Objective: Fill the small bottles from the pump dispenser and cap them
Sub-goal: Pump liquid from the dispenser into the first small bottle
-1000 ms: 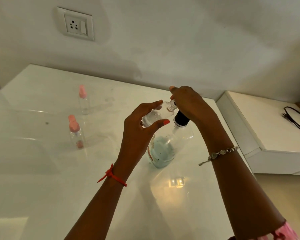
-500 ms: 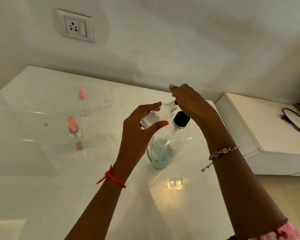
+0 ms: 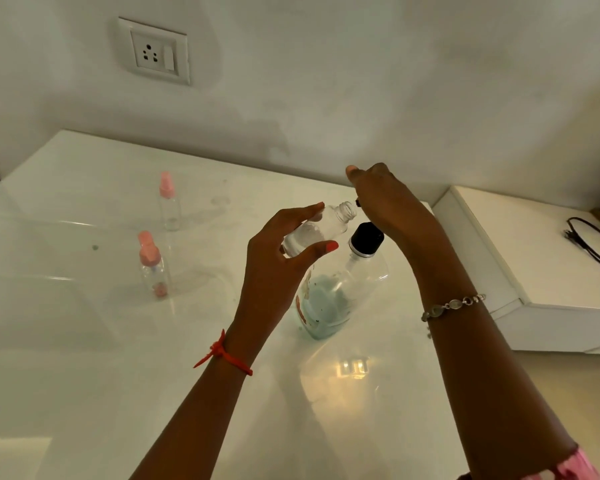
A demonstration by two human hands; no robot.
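Observation:
My left hand [image 3: 274, 261] holds a small clear uncapped bottle [image 3: 321, 228] tilted, its open mouth pointing right at the pump spout. My right hand [image 3: 388, 202] rests on top of the pump dispenser [image 3: 336, 289], covering the pump head; only the black collar and the spout tip show. The dispenser is a clear bottle with pale blue liquid low inside, standing on the white table [image 3: 84, 358]. Two small clear bottles with pink caps stand at the left, one nearer [image 3: 151, 268] and one farther back [image 3: 168, 202].
A white wall with a socket [image 3: 155, 51] runs behind the table. To the right stands a lower white unit [image 3: 534, 271] with a black cable [image 3: 589, 244] on it. A bright reflection lies on the table in front of the dispenser.
The small bottle's mouth has drawn slightly away from under my right hand and now shows fully. Both hands keep their hold in nearly the same place.

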